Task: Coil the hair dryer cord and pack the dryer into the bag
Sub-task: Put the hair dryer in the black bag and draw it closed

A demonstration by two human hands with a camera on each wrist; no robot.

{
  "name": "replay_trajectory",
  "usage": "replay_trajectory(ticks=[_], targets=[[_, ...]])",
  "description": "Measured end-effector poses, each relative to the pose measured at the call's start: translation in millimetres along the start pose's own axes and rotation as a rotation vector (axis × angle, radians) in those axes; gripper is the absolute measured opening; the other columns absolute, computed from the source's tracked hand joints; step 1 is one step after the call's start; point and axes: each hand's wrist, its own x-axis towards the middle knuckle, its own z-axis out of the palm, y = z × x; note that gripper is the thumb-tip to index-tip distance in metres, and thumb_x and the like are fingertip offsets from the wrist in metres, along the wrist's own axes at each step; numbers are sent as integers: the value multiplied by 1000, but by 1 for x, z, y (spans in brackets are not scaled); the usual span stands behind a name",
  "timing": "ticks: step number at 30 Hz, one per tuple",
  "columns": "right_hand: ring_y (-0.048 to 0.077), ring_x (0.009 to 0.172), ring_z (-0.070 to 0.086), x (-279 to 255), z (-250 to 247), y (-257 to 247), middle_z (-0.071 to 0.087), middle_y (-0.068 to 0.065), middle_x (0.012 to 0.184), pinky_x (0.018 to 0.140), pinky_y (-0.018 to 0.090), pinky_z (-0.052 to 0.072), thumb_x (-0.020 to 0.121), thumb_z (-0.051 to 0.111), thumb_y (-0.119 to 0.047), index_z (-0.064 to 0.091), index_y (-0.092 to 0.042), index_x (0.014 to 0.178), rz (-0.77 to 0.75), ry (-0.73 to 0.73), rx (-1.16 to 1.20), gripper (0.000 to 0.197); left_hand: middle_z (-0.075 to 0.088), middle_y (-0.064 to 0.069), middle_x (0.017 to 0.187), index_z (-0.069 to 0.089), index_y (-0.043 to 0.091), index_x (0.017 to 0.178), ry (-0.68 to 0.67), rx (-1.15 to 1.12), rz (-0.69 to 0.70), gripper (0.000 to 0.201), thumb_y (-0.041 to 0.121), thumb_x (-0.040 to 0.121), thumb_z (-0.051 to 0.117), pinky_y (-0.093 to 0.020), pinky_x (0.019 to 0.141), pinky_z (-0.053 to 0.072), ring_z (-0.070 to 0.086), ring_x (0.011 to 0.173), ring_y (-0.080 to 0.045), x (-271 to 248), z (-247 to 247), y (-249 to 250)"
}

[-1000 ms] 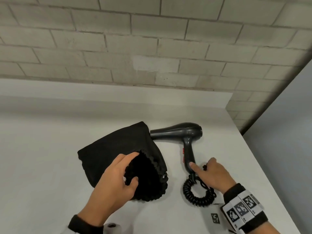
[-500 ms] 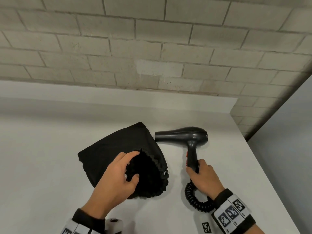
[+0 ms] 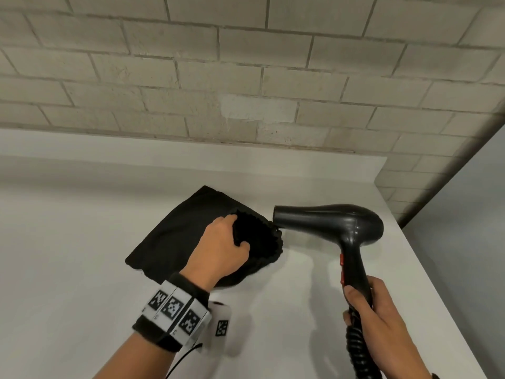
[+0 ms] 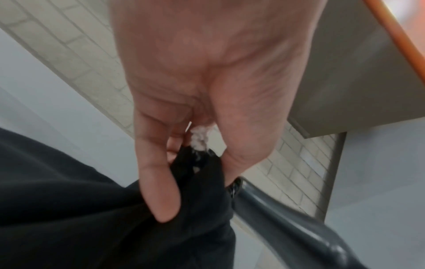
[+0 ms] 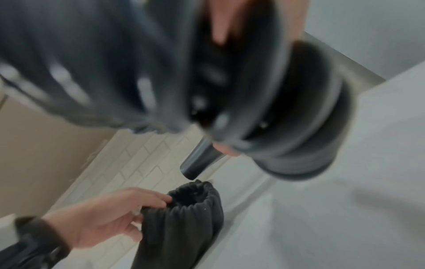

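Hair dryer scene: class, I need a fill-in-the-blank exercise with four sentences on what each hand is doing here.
1. The right hand grips the hair dryer by its ____.
2. The left hand holds open the mouth of the black ____.
3. The dryer's nozzle points toward the bag's ____.
4. The coiled cord hangs below the ____ hand.

Missing words: handle; bag; opening; right

Left hand (image 3: 222, 251): forearm extended forward, back of the hand up, fingers and thumb curled over and pinching the gathered rim of the bag (image 3: 175, 242). A wrist band with printed markers (image 3: 175, 313) encircles the left wrist. Right hand (image 3: 374, 310): raised at the lower right, fingers wrapped around the handle of the hair dryer (image 3: 336, 222).
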Motion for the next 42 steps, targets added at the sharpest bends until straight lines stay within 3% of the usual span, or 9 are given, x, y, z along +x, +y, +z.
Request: replay_trajectory(ticks=[4, 8, 16, 20, 24, 26, 29, 37, 42], targets=[[22, 72, 61, -15, 6, -7, 62, 4, 77, 65, 32, 45, 92, 58, -31, 49, -41, 102, -136, 49, -75, 17, 49, -2, 117, 46, 12, 139, 22, 2, 50, 53, 18, 89, 62, -27, 70, 55, 63, 76, -18, 10, 5, 24], [16, 76, 61, -16, 19, -7, 62, -3, 82, 63, 26, 42, 92, 58, -33, 45, -45, 97, -179, 45, -137, 18, 56, -4, 119, 46, 11, 140, 62, 20, 145, 54, 16, 88, 61, -19, 79, 42, 53, 95, -13, 12, 9, 39], [2, 84, 54, -13, 25, -4, 55, -8, 96, 62, 14, 41, 92, 56, -37, 45, -40, 108, -314, 27, -304, 20, 62, -1, 94, 50, 15, 139, 168, 148, 259, 49, 18, 90, 56, -33, 70, 56, 60, 79, -16, 8, 3, 35], [-3, 92, 49, -14, 34, -4, 48, -11, 100, 74, 11, 44, 93, 52, -43, 38, -39, 116, -394, -91, -420, 27, 64, 4, 108, 46, 24, 145, 152, 118, 337, 54, 17, 91, 52, -26, 72, 52, 57, 80, -10, 6, 4, 42], [9, 82, 56, -18, 46, -3, 41, -15, 102, 73, 19, 48, 93, 46, -48, 30, -39, 125, -417, -179, -523, 37, 66, 8, 118, 44, 37, 145, 119, 46, 269, 56, 15, 94, 46, -24, 67, 49, 59, 71, -5, 11, -1, 41], [14, 77, 57, -19, 49, -3, 39, -13, 103, 70, 20, 49, 94, 45, -48, 29, -36, 129, -438, -214, -563, 40, 67, 6, 119, 46, 38, 143, 86, -38, 238, 56, 11, 94, 45, -24, 77, 51, 65, 84, -9, 17, -5, 39], [18, 75, 58, -17, 53, -3, 36, -11, 106, 67, 21, 50, 94, 42, -50, 25, -33, 133, -466, -258, -648, 45, 61, 6, 135, 54, 29, 139, 44, -154, 322, 58, -1, 92, 41, -5, 99, 37, 56, 123, -10, 22, -10, 41], [17, 72, 55, -17, 61, -1, 35, -8, 106, 63, 22, 46, 95, 37, -52, 20, -31, 138, -488, -328, -740, 52, 65, 16, 125, 57, 37, 134, 19, 53, 628, 63, -4, 89, 42, -24, 91, 43, 44, 96, -11, 8, -8, 42], [4, 94, 57, -1, 58, -4, 55, -12, 108, 83, 19, 48, 92, 50, -48, 39, -39, 123, -331, -349, -420, 35, 65, 18, 119, 64, 36, 127, -152, 72, 802, 61, -4, 85, 46, -30, 88, 47, 49, 95, -11, -17, -6, 44]])
